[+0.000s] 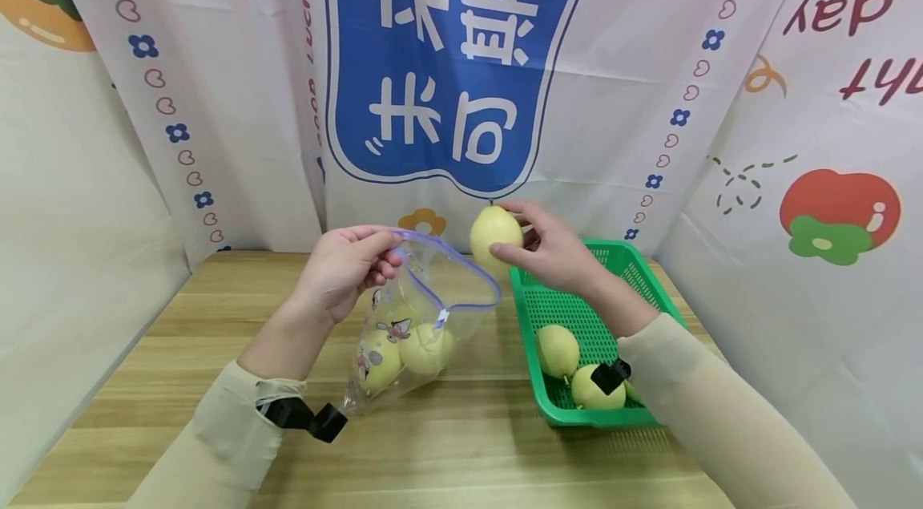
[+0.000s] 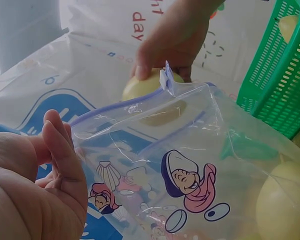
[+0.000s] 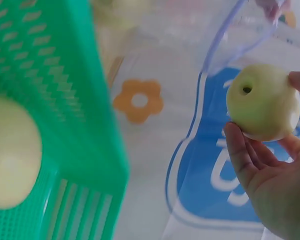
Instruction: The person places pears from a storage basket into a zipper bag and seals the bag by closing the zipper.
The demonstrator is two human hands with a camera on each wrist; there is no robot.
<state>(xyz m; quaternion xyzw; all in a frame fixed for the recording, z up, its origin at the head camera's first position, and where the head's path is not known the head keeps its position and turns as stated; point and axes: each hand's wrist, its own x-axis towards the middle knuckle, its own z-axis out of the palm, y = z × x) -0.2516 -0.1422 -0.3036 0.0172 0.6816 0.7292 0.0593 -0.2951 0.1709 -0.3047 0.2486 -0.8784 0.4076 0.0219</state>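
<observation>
Tabletop point(image 1: 425, 453): pears point(image 1: 558, 350) in bag point(image 1: 472, 306) and basket point(image 1: 532, 349)

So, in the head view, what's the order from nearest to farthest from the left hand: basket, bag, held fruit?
1. Bag: pinched by the left hand.
2. Held fruit: to the right, in the right hand.
3. Basket: farther right, below the fruit.

Place: curtained booth point(image 1: 613, 148), room type unclear | printed hangings point(image 1: 620, 20), 3 sides | wood-grain table point(image 1: 418, 453)
</observation>
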